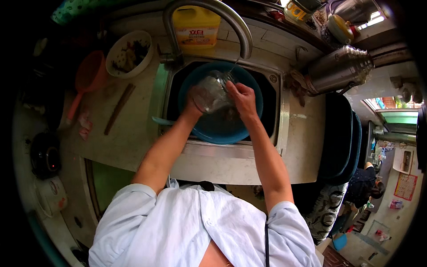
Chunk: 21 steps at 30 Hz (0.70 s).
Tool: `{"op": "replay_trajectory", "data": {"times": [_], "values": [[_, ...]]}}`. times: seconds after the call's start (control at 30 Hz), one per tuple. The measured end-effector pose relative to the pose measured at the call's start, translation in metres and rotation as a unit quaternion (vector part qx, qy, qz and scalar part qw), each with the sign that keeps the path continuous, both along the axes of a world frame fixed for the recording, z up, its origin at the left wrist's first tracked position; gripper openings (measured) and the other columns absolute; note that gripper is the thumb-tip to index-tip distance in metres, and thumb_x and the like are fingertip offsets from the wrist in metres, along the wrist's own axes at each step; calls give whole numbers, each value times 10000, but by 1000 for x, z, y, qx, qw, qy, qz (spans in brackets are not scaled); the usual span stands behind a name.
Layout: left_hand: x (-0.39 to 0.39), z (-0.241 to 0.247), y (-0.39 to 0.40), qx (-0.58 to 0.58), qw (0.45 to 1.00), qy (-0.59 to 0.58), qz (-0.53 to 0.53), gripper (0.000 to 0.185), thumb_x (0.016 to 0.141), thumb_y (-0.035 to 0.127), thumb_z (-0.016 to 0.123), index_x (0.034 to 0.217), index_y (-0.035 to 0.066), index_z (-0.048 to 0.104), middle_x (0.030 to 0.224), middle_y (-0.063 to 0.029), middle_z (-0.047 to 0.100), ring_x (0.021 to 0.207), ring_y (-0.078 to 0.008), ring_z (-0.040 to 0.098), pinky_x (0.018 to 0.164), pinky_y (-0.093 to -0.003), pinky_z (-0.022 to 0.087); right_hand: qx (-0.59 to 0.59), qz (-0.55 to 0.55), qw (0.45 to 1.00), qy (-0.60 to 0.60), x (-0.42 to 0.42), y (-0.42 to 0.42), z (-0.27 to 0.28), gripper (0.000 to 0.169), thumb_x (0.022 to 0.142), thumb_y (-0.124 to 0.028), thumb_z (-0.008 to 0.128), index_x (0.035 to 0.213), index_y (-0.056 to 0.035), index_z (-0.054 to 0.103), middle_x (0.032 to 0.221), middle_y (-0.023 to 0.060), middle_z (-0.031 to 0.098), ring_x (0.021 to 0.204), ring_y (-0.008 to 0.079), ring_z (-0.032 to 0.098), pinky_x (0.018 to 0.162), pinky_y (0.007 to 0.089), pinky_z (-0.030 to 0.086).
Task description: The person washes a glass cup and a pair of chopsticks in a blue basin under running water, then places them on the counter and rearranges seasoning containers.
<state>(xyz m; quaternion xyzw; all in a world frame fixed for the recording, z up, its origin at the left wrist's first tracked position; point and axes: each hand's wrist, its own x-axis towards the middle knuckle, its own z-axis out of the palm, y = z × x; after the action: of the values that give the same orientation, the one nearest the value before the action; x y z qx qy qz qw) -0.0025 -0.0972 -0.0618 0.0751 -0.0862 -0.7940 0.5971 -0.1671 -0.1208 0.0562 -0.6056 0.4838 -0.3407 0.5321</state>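
Both my hands hold a clear glass jar tilted above a blue plastic basin. My left hand supports its left side, partly hidden behind the glass. At the jar's ribbed upper right end is my right hand, with the fingers curled on the rim. A thin stream of water falls from the curved metal faucet towards that end. The basin sits in a steel-rimmed sink, and dark water shows in its lower part.
Left of the sink are a white bowl of food scraps, a red plastic ladle and a brown stick. A yellow detergent jug stands behind the faucet. On the right, a metal thermos lies near a rag. A person is farther right.
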Motion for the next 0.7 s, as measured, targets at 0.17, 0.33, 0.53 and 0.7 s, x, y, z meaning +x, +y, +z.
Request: {"op": "replay_trajectory", "data": {"times": [0.17, 0.33, 0.53, 0.7], "values": [[-3, -12, 13, -123, 907, -388, 110, 456, 857, 373, 373, 1204, 89, 453, 1235, -105, 467, 1123, -268, 452, 929, -427, 371, 92, -28, 991, -96, -5, 17, -6, 355, 804, -404, 607, 628, -101, 553, 581, -44, 449, 542, 55, 367, 502, 216, 276], [-17, 6, 16, 336, 932, -96, 94, 546, 827, 484, 442, 1217, 102, 448, 1247, -104, 453, 1134, -264, 440, 930, -418, 365, 212, -84, 970, -83, -15, -8, -40, 335, 816, -423, 574, 679, -118, 551, 554, -31, 431, 469, 63, 353, 420, 217, 241], [12, 66, 19, 190, 891, -405, 75, 564, 807, 477, 540, 1215, 93, 474, 1200, -75, 490, 1098, -188, 462, 885, -346, 402, 459, -128, 822, -311, -21, 12, -52, 368, 850, -466, 476, 638, -165, 469, 538, -47, 410, 433, 80, 308, 401, 220, 188], [2, 142, 14, 0, 889, -447, 99, 340, 865, 319, 511, 1110, 92, 575, 1066, -35, 571, 1002, -110, 505, 868, -239, 381, 513, -46, 686, -514, 1, 27, -59, 321, 839, -517, 452, 766, -207, 492, 608, -57, 475, 440, 52, 359, 396, 189, 177]]}}
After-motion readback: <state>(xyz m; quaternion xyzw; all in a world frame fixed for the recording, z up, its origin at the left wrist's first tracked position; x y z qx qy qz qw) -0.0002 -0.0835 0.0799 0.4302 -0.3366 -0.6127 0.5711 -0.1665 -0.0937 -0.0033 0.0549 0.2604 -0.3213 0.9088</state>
